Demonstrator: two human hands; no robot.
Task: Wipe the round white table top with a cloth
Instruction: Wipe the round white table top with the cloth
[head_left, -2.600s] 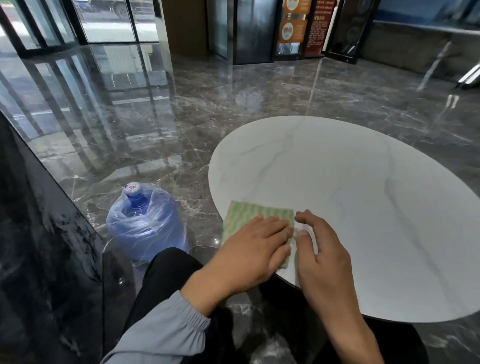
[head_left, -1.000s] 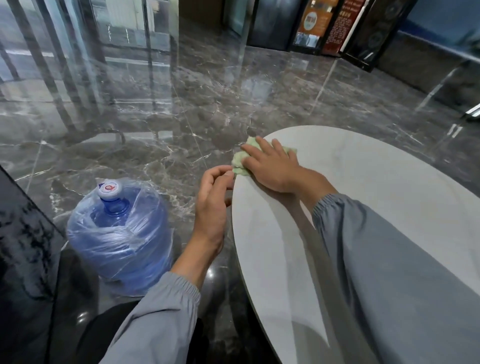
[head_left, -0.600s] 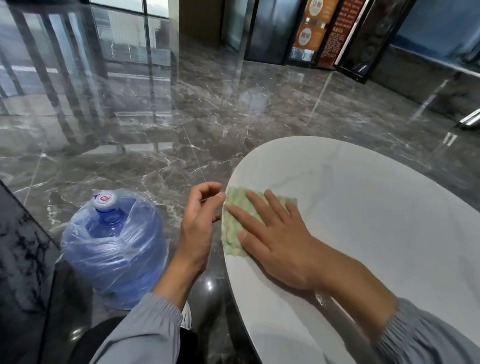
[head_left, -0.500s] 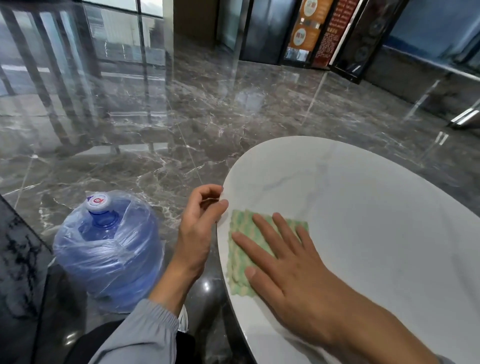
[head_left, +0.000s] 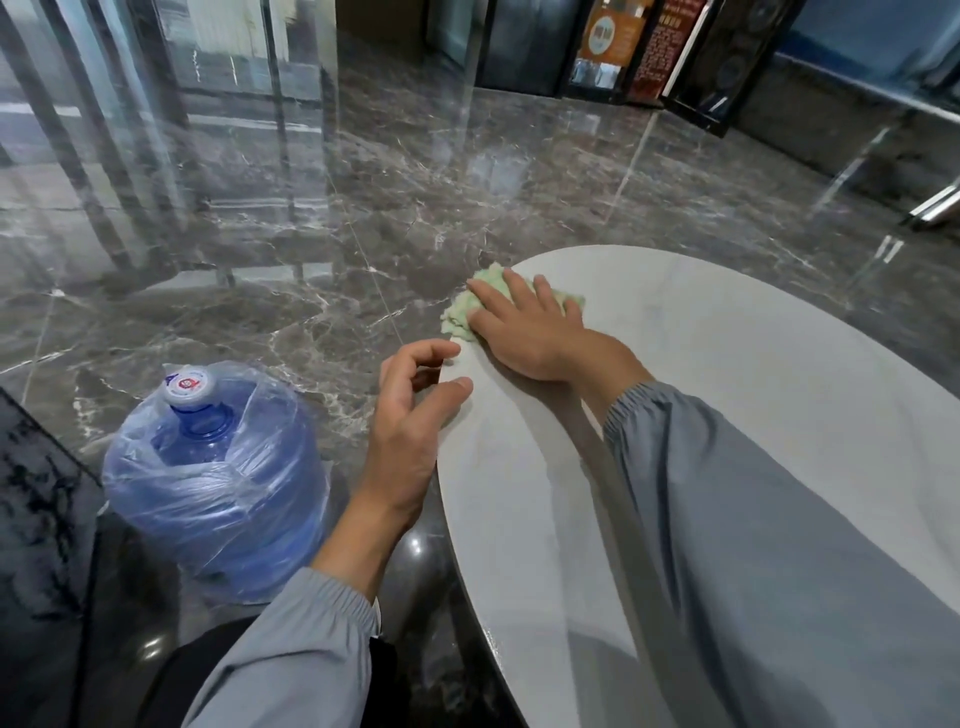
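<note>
While my right hand (head_left: 524, 332) presses flat on the cloth (head_left: 460, 314) at the table (head_left: 753, 395) edge, my left hand (head_left: 410, 410) curls empty; next I should rub toward the middle.

Matt marble-look table top (head_left: 701, 415) – nubby green cloth (head_left: 462, 312), glossy floor (head_left: 363, 208)

Two hands (head_left: 524, 332), one cloth (head_left: 460, 314), one table (head_left: 727, 374).

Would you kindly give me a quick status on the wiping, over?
Right hand flat on green cloth, bunched at table top's far-left edge. Left hand empty, fingertips at rim. Water jug on floor beside table, nothing blocking.
</note>
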